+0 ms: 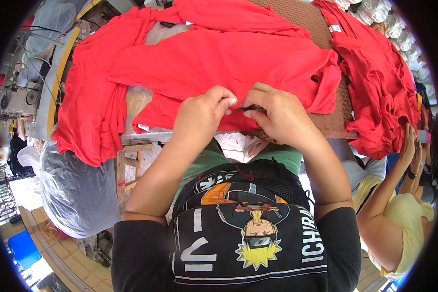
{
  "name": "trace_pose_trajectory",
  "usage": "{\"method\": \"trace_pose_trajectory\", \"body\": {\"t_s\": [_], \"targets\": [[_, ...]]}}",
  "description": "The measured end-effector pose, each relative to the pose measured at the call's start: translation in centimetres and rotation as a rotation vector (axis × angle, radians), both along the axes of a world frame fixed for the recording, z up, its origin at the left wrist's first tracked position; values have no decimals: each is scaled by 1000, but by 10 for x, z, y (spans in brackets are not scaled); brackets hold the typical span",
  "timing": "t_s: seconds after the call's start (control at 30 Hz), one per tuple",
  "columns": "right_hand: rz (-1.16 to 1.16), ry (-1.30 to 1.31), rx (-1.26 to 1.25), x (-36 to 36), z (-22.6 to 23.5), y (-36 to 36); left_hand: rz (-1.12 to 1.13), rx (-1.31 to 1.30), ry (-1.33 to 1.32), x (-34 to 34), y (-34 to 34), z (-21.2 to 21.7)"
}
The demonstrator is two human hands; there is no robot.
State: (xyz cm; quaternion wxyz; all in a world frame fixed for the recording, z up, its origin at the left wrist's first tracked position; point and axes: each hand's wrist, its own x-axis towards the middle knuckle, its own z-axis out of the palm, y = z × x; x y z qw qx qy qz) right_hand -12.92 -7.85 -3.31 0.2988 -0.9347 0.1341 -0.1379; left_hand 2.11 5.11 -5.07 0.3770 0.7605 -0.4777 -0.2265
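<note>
A red garment (228, 63) lies spread across the table in front of me. My left hand (204, 114) pinches its near hem between thumb and fingers. My right hand (277, 114) sits just beside it, closed around a small dark tool (246, 108) whose tip shows between the two hands at the fabric's edge. Both forearms come up from the lower edge over my black printed shirt.
More red garments hang in a pile at the left (90, 107) and are heaped at the right (379, 87). A brown textured mat (333, 124) covers the table. A clear plastic bag (75, 190) bulges at lower left. A person in a yellow top (399, 219) stands at right.
</note>
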Motion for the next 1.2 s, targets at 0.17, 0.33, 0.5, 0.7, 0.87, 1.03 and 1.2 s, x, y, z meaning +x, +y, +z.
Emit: {"method": "trace_pose_trajectory", "body": {"t_s": [0.17, 0.33, 0.5, 0.7, 0.87, 1.03, 1.2], "targets": [[-220, -85, 142, -24, 22, -16, -516, -182, -82, 19, 38, 92], [-254, -128, 279, -42, 4, -26, -590, -124, -136, 25, 54, 119], [-239, 58, 421, -38, -25, -8, -334, -137, -57, -4, 20, 64], [-218, -81, 641, -34, -48, -5, -187, -47, 62, -32, -7, -2], [-228, -79, 579, -37, -28, -2, -143, -162, -190, -46, -18, -19], [-193, -166, 441, -37, -15, 4, -131, -234, -147, -48, -23, -22], [259, -227, 538, -44, 10, 5, -60, -200, 321, -35, -24, -15]]}}
